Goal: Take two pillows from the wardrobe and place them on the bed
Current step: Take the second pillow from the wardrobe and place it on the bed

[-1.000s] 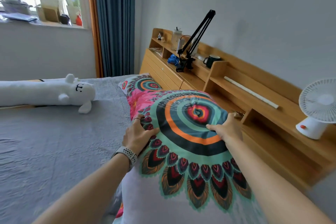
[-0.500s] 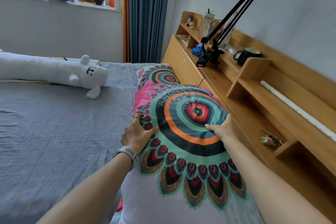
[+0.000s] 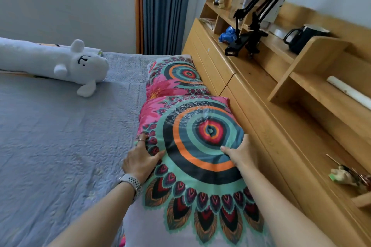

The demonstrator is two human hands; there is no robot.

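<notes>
Two pillows (image 3: 198,146) (image 3: 176,78), one plush bolster (image 3: 50,62), one mug (image 3: 301,38).

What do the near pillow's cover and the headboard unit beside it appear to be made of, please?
Near pillow: smooth printed fabric with a slight sheen, dimpling under both hands, probably cotton or polyester. Headboard unit: light wood or wood veneer, matte, faint grain showing.

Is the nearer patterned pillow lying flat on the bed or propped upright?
Lying flat: the nearer pillow shows its whole top face on the grey bedspread, beside the wooden headboard.
</notes>
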